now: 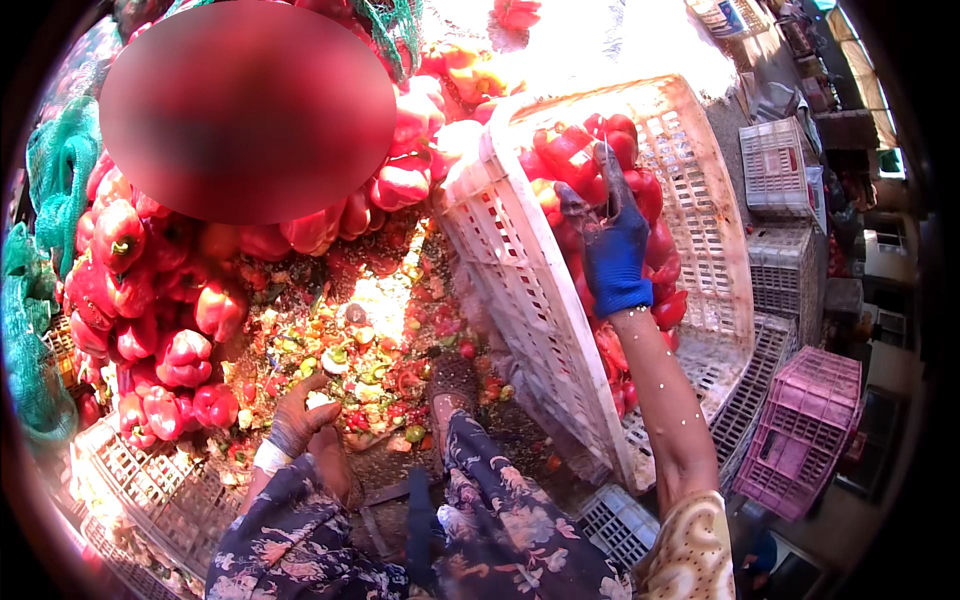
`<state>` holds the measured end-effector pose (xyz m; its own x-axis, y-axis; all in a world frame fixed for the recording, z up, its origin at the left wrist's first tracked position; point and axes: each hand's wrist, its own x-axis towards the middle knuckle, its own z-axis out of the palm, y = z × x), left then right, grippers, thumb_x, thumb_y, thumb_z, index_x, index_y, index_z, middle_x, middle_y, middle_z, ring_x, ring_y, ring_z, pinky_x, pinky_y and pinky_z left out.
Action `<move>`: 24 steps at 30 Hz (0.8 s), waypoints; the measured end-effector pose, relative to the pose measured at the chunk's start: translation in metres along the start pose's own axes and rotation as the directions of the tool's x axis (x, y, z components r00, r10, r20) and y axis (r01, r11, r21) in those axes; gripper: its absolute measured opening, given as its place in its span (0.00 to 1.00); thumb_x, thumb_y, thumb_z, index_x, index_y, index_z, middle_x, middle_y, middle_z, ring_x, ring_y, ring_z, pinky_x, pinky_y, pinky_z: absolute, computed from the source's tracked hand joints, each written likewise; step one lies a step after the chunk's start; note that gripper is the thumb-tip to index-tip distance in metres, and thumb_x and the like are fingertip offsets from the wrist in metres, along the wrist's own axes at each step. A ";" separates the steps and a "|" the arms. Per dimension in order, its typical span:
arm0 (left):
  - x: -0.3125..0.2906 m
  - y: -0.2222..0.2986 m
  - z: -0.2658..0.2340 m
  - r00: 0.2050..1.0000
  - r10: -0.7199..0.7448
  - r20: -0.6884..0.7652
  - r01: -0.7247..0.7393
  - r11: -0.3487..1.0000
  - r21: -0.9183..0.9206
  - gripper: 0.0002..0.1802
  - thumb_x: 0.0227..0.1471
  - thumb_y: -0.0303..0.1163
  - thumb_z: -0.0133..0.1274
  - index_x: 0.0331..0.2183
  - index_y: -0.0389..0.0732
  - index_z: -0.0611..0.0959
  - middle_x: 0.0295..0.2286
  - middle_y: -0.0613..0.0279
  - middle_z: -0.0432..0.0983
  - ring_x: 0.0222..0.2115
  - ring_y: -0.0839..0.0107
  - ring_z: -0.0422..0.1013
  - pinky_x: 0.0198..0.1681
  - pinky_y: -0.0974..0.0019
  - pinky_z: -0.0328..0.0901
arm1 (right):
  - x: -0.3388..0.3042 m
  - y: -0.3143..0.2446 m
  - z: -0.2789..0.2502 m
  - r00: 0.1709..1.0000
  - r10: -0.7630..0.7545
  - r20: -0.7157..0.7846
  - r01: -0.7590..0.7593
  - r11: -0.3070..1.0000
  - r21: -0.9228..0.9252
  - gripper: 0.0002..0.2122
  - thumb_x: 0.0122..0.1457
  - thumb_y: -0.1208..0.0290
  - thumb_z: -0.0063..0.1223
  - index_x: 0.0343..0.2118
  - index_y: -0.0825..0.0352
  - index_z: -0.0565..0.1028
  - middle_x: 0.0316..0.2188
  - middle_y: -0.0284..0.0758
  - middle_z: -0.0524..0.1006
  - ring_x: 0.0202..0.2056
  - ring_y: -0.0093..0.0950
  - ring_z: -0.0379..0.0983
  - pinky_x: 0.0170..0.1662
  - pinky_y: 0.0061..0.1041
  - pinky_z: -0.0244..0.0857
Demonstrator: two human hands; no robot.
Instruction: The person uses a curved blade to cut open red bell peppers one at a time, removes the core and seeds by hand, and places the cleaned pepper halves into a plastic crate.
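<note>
The right hand (613, 245) is spread over red peppers (563, 155) in the white crate (512, 235); left of it is seen the left hand (296, 418), its grip indiscernible.

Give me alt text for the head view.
A blue-gloved right hand is over red peppers in a tilted white crate. The left hand, a pale bit at its fingers, is low near scraps and a pepper heap.

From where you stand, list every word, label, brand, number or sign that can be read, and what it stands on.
No text can be read.
White container, upper right: dark marks, too small and blurred to read.
Large white crate: no lettering visible.
Pink crate: none legible.
Blue glove on the right hand: no lettering visible.
</note>
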<state>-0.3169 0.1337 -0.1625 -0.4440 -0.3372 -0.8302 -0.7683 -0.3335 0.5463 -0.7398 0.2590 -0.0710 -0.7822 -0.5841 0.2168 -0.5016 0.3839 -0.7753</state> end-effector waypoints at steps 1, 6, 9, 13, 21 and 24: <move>0.015 -0.025 0.003 0.991 0.135 -0.025 -0.133 0.989 0.072 0.43 0.42 0.51 0.64 0.53 0.33 0.74 0.48 0.47 0.75 0.52 0.55 0.69 0.56 0.60 0.61 | 0.007 0.019 -0.001 0.983 -0.185 0.008 0.181 0.950 -0.256 0.27 0.53 0.70 0.64 0.56 0.70 0.69 0.56 0.47 0.70 0.56 0.35 0.69 0.53 0.26 0.67; 0.006 -0.014 0.001 0.992 0.122 -0.010 -0.121 0.991 0.063 0.39 0.45 0.47 0.64 0.52 0.32 0.74 0.45 0.49 0.76 0.47 0.60 0.72 0.53 0.61 0.64 | 0.012 0.037 0.025 0.972 -0.199 0.127 0.229 0.925 -0.303 0.20 0.54 0.70 0.62 0.50 0.70 0.75 0.52 0.45 0.73 0.52 0.38 0.72 0.52 0.29 0.68; 0.013 -0.014 0.008 0.995 0.079 0.060 -0.072 0.991 -0.110 0.34 0.46 0.44 0.64 0.51 0.35 0.75 0.42 0.53 0.77 0.42 0.66 0.74 0.47 0.64 0.68 | 0.010 0.044 0.026 0.978 -0.141 0.151 0.184 0.927 -0.328 0.20 0.54 0.73 0.60 0.51 0.71 0.74 0.52 0.45 0.74 0.52 0.35 0.73 0.52 0.27 0.68; 0.011 0.014 -0.010 0.984 0.151 -0.099 -0.141 0.985 0.100 0.35 0.44 0.45 0.66 0.50 0.38 0.76 0.41 0.54 0.78 0.40 0.67 0.74 0.45 0.63 0.69 | 0.022 0.108 -0.008 0.963 -0.108 0.249 0.130 0.989 -0.072 0.21 0.58 0.83 0.51 0.56 0.72 0.69 0.57 0.39 0.70 0.55 0.28 0.69 0.58 0.24 0.62; -0.198 -0.035 -0.165 0.387 0.499 -0.775 -0.177 0.865 0.469 0.32 0.47 0.36 0.66 0.51 0.33 0.75 0.45 0.52 0.76 0.47 0.67 0.70 0.54 0.64 0.63 | -0.007 0.000 -0.075 0.992 -0.081 0.101 0.064 0.986 0.156 0.20 0.65 0.70 0.48 0.59 0.70 0.66 0.57 0.39 0.70 0.55 0.27 0.68 0.53 0.24 0.66; -0.289 -0.070 -0.220 0.316 0.428 -0.846 0.756 0.425 0.498 0.41 0.40 0.41 0.68 0.54 0.34 0.71 0.47 0.46 0.73 0.50 0.50 0.67 0.55 0.54 0.62 | -0.050 -0.053 -0.085 0.990 -0.123 0.072 0.104 0.969 0.225 0.20 0.65 0.74 0.45 0.60 0.72 0.63 0.57 0.43 0.70 0.43 0.26 0.74 0.42 0.21 0.71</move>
<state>-0.0335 0.0612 0.0633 -0.0792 -0.9947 0.0653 -0.8919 0.0415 -0.4504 -0.7054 0.3288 0.0096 -0.6862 -0.6766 0.2670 -0.4838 0.1504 -0.8621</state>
